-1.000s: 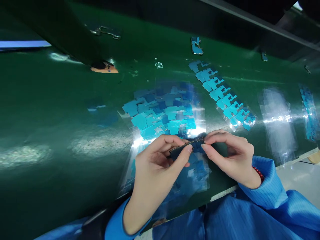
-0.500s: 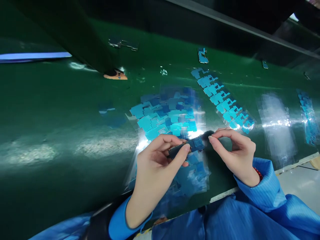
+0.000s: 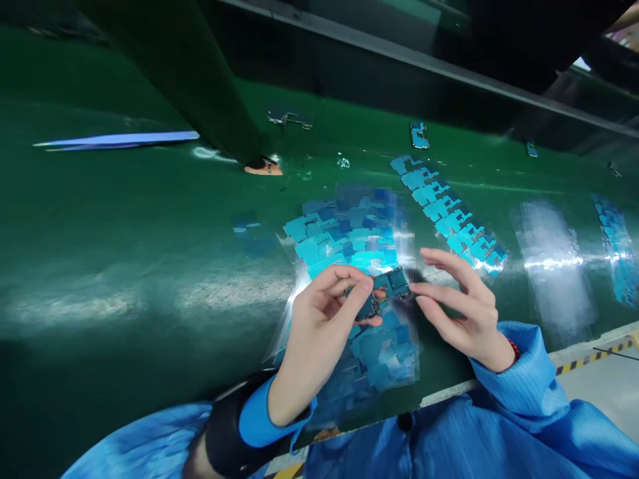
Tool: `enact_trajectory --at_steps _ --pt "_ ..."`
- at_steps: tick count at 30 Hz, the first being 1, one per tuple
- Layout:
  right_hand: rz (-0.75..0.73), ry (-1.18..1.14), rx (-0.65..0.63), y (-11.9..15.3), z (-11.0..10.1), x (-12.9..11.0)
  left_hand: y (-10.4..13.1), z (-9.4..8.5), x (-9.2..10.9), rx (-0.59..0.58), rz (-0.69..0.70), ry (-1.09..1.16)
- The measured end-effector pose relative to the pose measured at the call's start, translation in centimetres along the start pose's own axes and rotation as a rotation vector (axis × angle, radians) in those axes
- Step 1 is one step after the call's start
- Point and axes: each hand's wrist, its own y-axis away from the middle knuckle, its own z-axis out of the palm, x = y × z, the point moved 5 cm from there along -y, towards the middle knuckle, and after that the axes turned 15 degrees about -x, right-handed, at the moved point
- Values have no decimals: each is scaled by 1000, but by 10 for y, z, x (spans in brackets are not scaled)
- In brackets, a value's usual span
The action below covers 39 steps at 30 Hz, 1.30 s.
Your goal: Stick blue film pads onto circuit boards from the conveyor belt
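We see the left hand [image 3: 319,319] holding a small dark circuit board [image 3: 387,287] above the green belt [image 3: 124,253]. The thumb and the forefinger are closed on the left end of the board, so most of the board sticks out to the right of the pinch, a little tilted. The right hand [image 3: 456,303] is just beside the free right end of the board; its fingers are spread and loose, and it has nothing between them. We cannot tell if one fingertip touches the edge of the board or stays just apart from it.

Under both hands lies a clear sheet with many blue stickers [image 3: 349,233], which overlap each other. To the right of it, a strip of blue stickers [image 3: 449,216] runs in 1 diagonal row over the belt. Further to the right there is a bare clear film [image 3: 554,263], and another sticker sheet [image 3: 616,249] near the edge of the view. Both wrists come out of blue sleeves [image 3: 529,379], and a dark band [image 3: 224,432] sits on the left forearm
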Motion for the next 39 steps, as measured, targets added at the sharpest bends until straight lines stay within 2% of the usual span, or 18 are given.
enact_trajectory --at_steps 3,5,14,21,24,28,30,33,37,39 --pt "104 -55 140 3 -6 8 -1 -1 1 23 25 26" --pt "166 -117 161 4 -6 11 -1 -1 2 30 36 41" --pt "463 -647 -78 4 23 25 -4 0 -5 -41 78 0" --pt "548 -807 -83 11 36 40 -8 5 -12 -87 61 8" --pt "562 -848 -103 14 31 47 -11 5 -8 -104 84 -15" --pt "599 -826 -157 12 0 67 -14 0 -1 -69 143 10" --pt "608 -785 -160 -5 -19 83 -16 -6 1 -20 194 40" --pt "597 -698 -150 -57 -34 111 -20 -14 5 36 269 88" --pt "569 -512 -81 -142 -29 142 -22 -23 12 71 318 131" --pt "559 -392 -62 -170 -26 152 -22 -27 16 95 324 152"
